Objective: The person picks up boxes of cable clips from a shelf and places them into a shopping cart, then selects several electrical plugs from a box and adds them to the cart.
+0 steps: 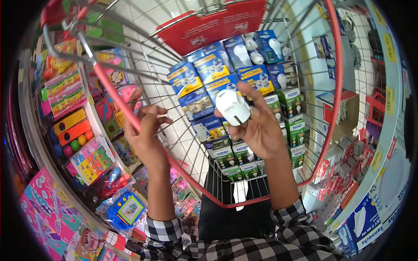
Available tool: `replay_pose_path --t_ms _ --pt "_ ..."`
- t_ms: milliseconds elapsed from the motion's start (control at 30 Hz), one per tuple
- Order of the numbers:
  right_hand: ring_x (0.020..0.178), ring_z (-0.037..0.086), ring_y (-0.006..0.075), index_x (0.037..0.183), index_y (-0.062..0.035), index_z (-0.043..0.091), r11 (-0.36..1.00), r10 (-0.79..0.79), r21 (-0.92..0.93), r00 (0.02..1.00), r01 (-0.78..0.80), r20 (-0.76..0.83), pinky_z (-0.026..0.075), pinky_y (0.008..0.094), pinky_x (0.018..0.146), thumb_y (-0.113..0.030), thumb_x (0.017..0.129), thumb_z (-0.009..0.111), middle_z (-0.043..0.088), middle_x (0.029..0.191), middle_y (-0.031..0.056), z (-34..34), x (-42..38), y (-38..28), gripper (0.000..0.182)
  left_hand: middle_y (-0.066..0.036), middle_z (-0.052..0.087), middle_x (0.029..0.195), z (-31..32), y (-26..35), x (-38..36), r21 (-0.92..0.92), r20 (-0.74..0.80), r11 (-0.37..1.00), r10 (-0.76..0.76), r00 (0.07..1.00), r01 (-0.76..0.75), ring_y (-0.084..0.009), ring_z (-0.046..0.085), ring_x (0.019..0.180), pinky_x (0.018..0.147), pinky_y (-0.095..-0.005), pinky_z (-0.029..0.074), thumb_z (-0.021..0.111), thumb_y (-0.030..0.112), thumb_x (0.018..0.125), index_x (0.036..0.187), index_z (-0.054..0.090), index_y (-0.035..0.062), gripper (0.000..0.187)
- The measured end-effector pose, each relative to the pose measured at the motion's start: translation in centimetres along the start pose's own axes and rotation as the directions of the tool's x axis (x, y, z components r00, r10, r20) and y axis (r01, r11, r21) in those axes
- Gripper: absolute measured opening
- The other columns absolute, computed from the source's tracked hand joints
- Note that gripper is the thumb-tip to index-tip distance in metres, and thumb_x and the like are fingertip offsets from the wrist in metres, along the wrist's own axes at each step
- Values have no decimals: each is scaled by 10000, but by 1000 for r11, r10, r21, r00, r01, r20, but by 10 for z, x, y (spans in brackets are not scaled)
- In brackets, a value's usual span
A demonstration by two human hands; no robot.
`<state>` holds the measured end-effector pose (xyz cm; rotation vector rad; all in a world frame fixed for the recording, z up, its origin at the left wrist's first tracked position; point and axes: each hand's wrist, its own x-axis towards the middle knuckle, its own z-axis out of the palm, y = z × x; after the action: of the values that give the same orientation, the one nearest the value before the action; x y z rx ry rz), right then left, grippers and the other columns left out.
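My right hand (pixel 261 130) holds a small white rounded electrical piece (pixel 232 107), with dark slots and faint print on its face, between thumb and fingers. It is above the shopping cart's load. My left hand (pixel 148 132) is at the cart's red side rail (pixel 114 95), its fingers apart and loosely bent, with nothing in them. Below, the cart holds blue and yellow National boxes (pixel 213 67), blue bulb boxes (pixel 238 52) and green and white Hori bulb boxes (pixel 248 171). The piece and my right hand hide some of the boxes.
Toy packs (pixel 69 93) fill the shelf on the left, close to the cart. On the right, shelves hold packaged goods (pixel 344 174) and an open carton (pixel 337 111). A red sign panel (pixel 213 28) spans the cart's far end. Pale floor tiles (pixel 172 143) show through the wire.
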<state>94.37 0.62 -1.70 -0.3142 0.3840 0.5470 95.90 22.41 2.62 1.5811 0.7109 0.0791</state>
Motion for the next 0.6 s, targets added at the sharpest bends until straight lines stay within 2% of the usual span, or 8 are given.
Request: replay_pose_path --t_ms 133,200,267,300,400,467,500,600 --pt "980 693 350 1486 -130 344 973 -61 221 998 57 7 587 369 858 -236 970 597 470 1308 414 -8 -26 -2 585 -106 623 864 0 0 0 -3 20 1000 -30 999 30 -175 628 831 672 -310 514 558 100 883 1372 416 -15 521" --pt "976 696 323 1485 -124 330 977 -97 187 995 100 -26 584 354 861 -216 938 651 481 1304 401 -9 -36 -9 641 -89 619 834 3 2 -3 -25 5 1000 7 1000 -7 -168 637 787 645 -296 537 568 78 886 1315 475 -30 452" --pt "986 670 227 1450 -96 363 991 -71 113 996 64 52 550 345 890 -194 951 644 560 1271 267 -17 -43 -18 581 -94 619 841 5 2 -3 -39 7 999 20 1000 -20 -166 634 803 649 -298 541 552 77 883 1338 445 -34 480" --pt "970 672 205 1447 -112 367 987 -83 140 995 75 49 545 331 880 -173 950 644 556 1271 283 -21 -47 -20 572 -89 627 870 2 0 -2 3 21 1000 8 1000 -8 -163 634 836 690 -301 525 544 121 894 1362 437 -1 495" --pt "948 678 203 1442 -118 374 977 -83 198 996 75 33 546 326 871 -178 954 639 556 1275 285 -28 -58 -32 558 -79 637 919 -9 -6 2 24 68 1000 -4 998 3 -160 644 888 740 -294 522 546 168 915 1384 437 35 499" --pt "886 705 256 1469 -119 339 980 -115 156 991 123 -62 592 329 799 -212 936 658 596 1219 313 -29 -63 -36 628 -78 638 931 -11 -8 1 -12 91 1000 9 996 -8 -163 654 887 743 -289 536 555 162 926 1388 435 38 493" --pt "889 705 257 1469 -121 337 978 -124 163 990 133 -63 592 329 795 -215 934 662 600 1217 309 -31 -65 -39 634 -117 635 863 -5 -5 0 -28 37 1000 8 999 -7 -186 652 828 671 -303 542 563 120 908 1383 399 -10 520" --pt "882 704 259 1467 -126 339 979 -135 146 988 144 -69 591 334 783 -232 918 683 605 1219 300 -37 -69 -44 656 -117 635 877 -5 -4 -1 -29 75 999 22 997 -20 -186 654 822 684 -309 540 551 110 923 1382 403 -2 495"
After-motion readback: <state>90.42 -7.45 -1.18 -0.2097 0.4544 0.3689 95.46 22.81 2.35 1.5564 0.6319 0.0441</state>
